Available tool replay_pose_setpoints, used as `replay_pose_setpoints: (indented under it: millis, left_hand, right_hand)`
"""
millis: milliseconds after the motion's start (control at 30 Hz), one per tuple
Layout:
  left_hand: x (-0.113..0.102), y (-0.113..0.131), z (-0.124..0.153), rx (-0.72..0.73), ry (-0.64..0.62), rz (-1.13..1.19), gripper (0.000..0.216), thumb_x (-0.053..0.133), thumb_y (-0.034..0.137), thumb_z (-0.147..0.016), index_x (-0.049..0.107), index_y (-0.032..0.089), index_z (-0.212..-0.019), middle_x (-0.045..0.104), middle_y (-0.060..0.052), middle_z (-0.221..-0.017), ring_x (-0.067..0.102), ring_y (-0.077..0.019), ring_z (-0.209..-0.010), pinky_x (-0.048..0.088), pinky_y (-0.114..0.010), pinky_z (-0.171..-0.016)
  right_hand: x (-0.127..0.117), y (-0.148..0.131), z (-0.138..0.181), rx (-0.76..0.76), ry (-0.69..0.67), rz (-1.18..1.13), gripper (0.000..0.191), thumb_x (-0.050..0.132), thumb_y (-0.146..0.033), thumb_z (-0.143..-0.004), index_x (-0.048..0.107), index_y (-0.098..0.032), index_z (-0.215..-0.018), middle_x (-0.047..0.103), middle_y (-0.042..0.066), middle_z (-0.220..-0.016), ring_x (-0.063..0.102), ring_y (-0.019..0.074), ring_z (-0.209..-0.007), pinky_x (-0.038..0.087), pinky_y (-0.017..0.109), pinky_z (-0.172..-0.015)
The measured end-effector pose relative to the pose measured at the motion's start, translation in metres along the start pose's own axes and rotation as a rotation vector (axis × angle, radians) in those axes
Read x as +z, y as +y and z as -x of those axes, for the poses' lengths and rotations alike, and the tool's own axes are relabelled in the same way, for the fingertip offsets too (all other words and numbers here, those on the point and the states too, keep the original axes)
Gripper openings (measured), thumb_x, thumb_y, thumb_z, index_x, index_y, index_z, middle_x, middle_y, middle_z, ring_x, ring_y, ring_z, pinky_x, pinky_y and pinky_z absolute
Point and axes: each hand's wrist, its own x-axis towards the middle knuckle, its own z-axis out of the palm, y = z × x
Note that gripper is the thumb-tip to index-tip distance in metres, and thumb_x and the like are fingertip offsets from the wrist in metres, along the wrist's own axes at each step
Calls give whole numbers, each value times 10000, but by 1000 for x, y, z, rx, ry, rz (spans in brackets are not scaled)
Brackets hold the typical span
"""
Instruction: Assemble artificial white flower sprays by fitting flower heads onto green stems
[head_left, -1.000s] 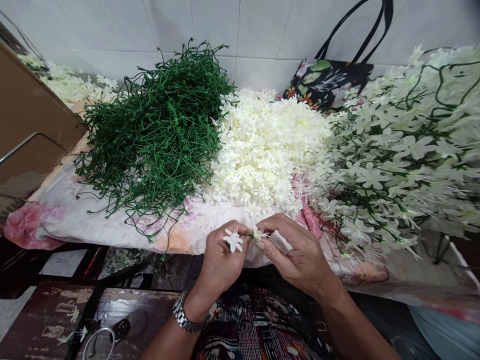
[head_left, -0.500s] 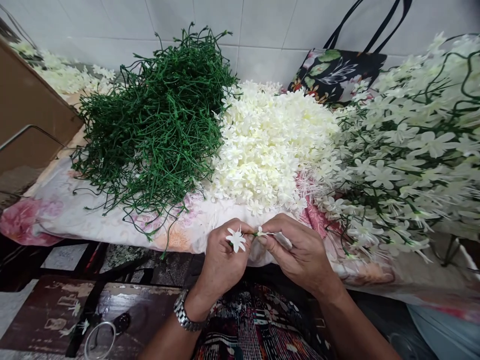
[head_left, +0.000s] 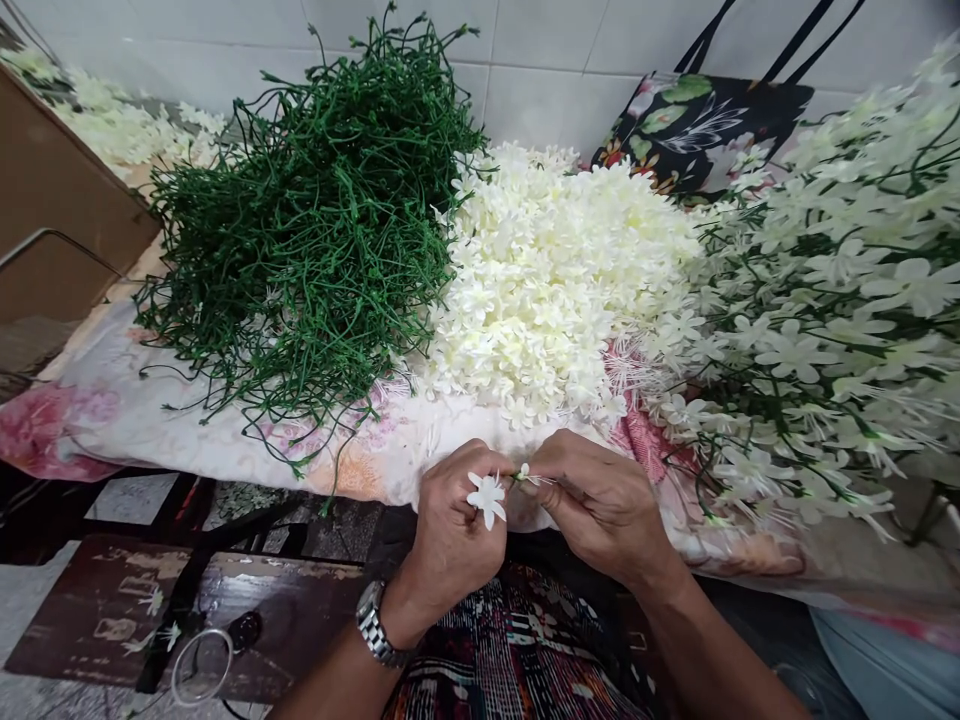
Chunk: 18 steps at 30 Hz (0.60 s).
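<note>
a tiled wall (head_left: 540, 100) backs the cloth-covered worktop (head_left: 199, 425) in the head view, green stems (head_left: 322, 230) left of the blossom pile (head_left: 540, 280), flowering sprays (head_left: 799, 355) right of it. in front of that pile, the left hand (head_left: 459, 530) has its grip clamped on a white flower (head_left: 487, 498); the right hand (head_left: 606, 508) pinches a small blossom (head_left: 524, 474) just beside it.

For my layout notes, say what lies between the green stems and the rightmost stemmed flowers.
In the head view, white blossoms lie heaped between the green stems and the stemmed flowers.
</note>
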Motion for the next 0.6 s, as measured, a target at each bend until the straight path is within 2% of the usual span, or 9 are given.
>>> replay_pose_setpoints:
  millis: [200,400,600]
  left_hand:
    - [3,-3,1,49,7,-44,201,440,5,-654,543,175,-684,446,25,-563,429,-114,-514,326,-225,-492]
    - [6,-3,-1,80,0,-119,213,414,-14,-594,447,197,-599,370,40,-528,372,-111,-480,277,-230,-461]
    - [4,-2,-1,35,-30,-109,203,419,7,-624,512,188,-626,449,26,-544,434,-114,-497,329,-223,-482]
  right_hand:
    - [0,-1,-1,-4,-27,45,146,532,-89,-825,621,-157,-732,584,19,-603,551,123,-573,441,231,-513]
    - [-1,1,-3,-37,-89,119,168,503,-93,-841,616,-166,-741,593,22,-605,543,131,-584,437,240,-528]
    - [-2,2,-1,-30,-83,104,169,498,-102,-848,595,-179,-734,590,9,-608,545,122,-574,446,235,-524]
